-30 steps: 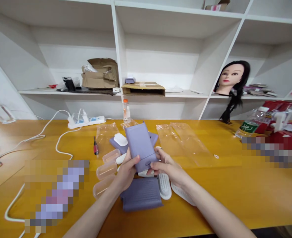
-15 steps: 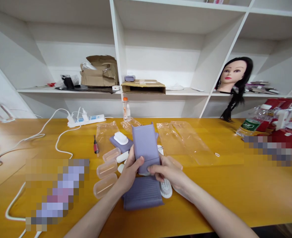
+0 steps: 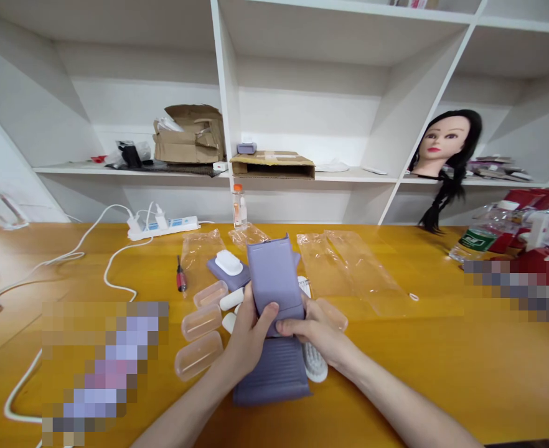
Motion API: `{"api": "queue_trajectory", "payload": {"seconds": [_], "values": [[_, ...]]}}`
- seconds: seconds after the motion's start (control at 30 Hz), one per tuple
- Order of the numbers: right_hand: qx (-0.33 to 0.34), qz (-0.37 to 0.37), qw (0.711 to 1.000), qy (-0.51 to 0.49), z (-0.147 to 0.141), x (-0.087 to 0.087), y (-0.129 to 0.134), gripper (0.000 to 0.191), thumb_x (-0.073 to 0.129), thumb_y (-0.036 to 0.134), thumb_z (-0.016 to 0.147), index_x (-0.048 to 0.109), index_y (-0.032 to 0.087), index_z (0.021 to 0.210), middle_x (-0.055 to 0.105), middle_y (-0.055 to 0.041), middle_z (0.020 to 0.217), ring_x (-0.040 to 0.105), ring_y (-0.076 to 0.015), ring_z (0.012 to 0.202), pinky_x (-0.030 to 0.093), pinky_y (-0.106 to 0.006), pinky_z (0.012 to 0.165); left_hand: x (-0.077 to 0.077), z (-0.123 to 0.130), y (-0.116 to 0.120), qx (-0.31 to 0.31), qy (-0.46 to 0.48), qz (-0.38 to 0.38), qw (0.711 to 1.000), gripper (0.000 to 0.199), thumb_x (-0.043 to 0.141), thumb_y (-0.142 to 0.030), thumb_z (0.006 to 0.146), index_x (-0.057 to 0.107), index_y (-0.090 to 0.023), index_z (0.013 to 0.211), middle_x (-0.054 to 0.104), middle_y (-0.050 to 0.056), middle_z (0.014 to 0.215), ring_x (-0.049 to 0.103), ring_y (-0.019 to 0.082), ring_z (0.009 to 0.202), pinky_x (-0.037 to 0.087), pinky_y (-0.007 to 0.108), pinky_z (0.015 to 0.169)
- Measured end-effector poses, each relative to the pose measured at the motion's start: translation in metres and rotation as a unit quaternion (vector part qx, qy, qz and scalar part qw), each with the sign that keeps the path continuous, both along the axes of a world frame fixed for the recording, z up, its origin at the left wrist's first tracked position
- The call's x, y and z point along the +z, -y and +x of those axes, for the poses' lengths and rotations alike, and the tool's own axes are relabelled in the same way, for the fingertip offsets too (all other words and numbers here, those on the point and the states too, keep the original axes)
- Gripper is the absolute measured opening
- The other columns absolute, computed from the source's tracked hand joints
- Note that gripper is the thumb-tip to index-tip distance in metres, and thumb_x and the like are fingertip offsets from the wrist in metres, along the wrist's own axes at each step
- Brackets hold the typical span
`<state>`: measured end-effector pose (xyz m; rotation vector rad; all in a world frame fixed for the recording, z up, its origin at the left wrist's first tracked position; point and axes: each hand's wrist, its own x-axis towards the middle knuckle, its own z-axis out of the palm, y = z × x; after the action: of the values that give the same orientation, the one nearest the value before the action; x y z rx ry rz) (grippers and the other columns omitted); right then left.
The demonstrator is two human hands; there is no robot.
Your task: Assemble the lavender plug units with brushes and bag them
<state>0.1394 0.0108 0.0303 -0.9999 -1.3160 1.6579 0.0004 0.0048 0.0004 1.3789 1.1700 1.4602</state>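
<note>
Between both hands I hold a purple plastic housing (image 3: 274,274), tilted up over the table. My left hand (image 3: 252,330) grips its lower left side, thumb across the front face. From the right, my right hand (image 3: 319,326) closes on the lower edge, its thumb on the front near a seam. The fingers behind the housing are hidden. Just below lies a ribbed purple plastic piece (image 3: 272,373). A white oval part with a patterned surface (image 3: 315,364) sits partly under my right hand. Left of my hands are clear oval cups (image 3: 200,356) and small white parts (image 3: 231,300).
A white piece (image 3: 228,262) rests on another purple part behind. A screwdriver (image 3: 181,280), clear plastic bags (image 3: 349,267) and a power strip (image 3: 165,228) lie farther back. Water bottle (image 3: 475,239) stands at right. Shelves hold cardboard boxes (image 3: 188,140) and a mannequin head (image 3: 445,143).
My left hand and its thumb have shifted slightly right across the housing's front. The housing has come down a little, and both hands keep their hold. The view has shifted slightly.
</note>
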Motion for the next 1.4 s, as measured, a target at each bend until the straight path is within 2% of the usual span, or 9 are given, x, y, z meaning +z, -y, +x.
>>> {"api": "queue_trajectory", "payload": {"seconds": [0.2,0.37,0.5,0.63,0.8,0.93,1.1,1.27,1.4], "values": [[0.03,0.038,0.999,-0.001,-0.002,-0.001,-0.004,0.029,0.068,0.013,0.059,0.06,0.017,0.087,0.06,0.0046,0.067,0.051,-0.0099,0.06,0.038,-0.022,0.058,0.01,0.004,0.007,0.036,0.038,-0.012,0.999,0.044,0.05,-0.031,0.08,0.045,-0.02,0.122,0.063,0.005,0.106,0.056,0.02,0.098,0.043,0.033,0.088],[0.028,0.063,0.998,0.003,0.0,0.002,-0.003,0.026,0.067,0.013,0.06,0.06,0.017,0.085,0.059,0.0052,0.065,0.05,-0.0098,0.06,0.038,-0.022,0.058,0.015,-0.001,0.003,0.038,0.057,-0.018,0.998,0.031,0.057,-0.034,0.075,0.056,-0.019,0.103,0.065,0.004,0.097,0.057,0.021,0.095,0.044,0.034,0.085],[0.055,0.061,0.996,0.022,0.001,0.007,-0.002,0.03,0.069,0.012,0.058,0.06,0.019,0.087,0.059,0.005,0.069,0.051,-0.0103,0.063,0.038,-0.022,0.058,0.025,-0.008,-0.004,0.001,0.174,-0.074,0.982,0.031,0.069,-0.037,0.063,0.06,-0.017,0.084,0.069,0.005,0.086,0.062,0.021,0.083,0.048,0.034,0.077],[0.059,0.032,0.997,0.034,-0.005,0.007,-0.001,0.027,0.071,0.013,0.057,0.061,0.018,0.082,0.061,0.0043,0.068,0.053,-0.0107,0.061,0.039,-0.023,0.058,0.03,-0.007,-0.005,-0.004,0.28,-0.09,0.956,0.036,0.074,-0.037,0.057,0.062,-0.015,0.083,0.07,0.004,0.077,0.064,0.02,0.071,0.051,0.034,0.068],[0.04,-0.01,0.999,0.023,-0.01,0.0,0.0,0.036,0.078,0.017,0.049,0.061,0.017,0.081,0.063,0.0037,0.067,0.056,-0.0114,0.06,0.045,-0.026,0.063,0.02,0.002,-0.004,0.015,0.282,-0.045,0.958,0.027,0.074,-0.032,0.061,0.061,-0.015,0.077,0.07,0.003,0.075,0.064,0.017,0.069,0.051,0.031,0.068],[0.049,0.017,0.999,0.001,-0.01,-0.001,0.001,0.035,0.077,0.015,0.052,0.062,0.017,0.084,0.064,0.0037,0.068,0.057,-0.0115,0.061,0.044,-0.026,0.063,0.016,0.005,-0.002,0.028,0.296,-0.044,0.954,0.026,0.073,-0.033,0.062,0.063,-0.015,0.078,0.069,0.001,0.072,0.063,0.016,0.067,0.05,0.029,0.066],[0.051,0.064,0.996,0.028,-0.012,0.002,0.005,0.029,0.076,0.015,0.053,0.063,0.017,0.078,0.062,0.0044,0.065,0.054,-0.0117,0.059,0.043,-0.024,0.057,0.024,0.005,0.003,0.059,0.319,-0.047,0.945,0.029,0.075,-0.034,0.057,0.063,-0.015,0.074,0.069,0.001,0.07,0.062,0.016,0.064,0.051,0.028,0.063],[0.019,0.081,0.995,0.05,-0.012,0.004,0.007,0.032,0.077,0.017,0.053,0.063,0.018,0.082,0.062,0.0035,0.068,0.054,-0.0133,0.062,0.043,-0.025,0.058,0.033,0.002,0.002,0.045,0.339,-0.087,0.936,0.032,0.075,-0.039,0.056,0.064,-0.015,0.073,0.068,0.001,0.066,0.063,0.016,0.06,0.052,0.029,0.062],[0.04,0.072,0.996,0.034,-0.008,0.001,0.004,0.032,0.077,0.018,0.053,0.063,0.018,0.082,0.06,0.0036,0.068,0.053,-0.0129,0.063,0.042,-0.025,0.06,0.033,-0.001,-0.001,0.026,0.33,-0.1,0.938,0.036,0.075,-0.042,0.054,0.064,-0.015,0.075,0.068,0.003,0.069,0.064,0.019,0.063,0.052,0.031,0.062]]}}
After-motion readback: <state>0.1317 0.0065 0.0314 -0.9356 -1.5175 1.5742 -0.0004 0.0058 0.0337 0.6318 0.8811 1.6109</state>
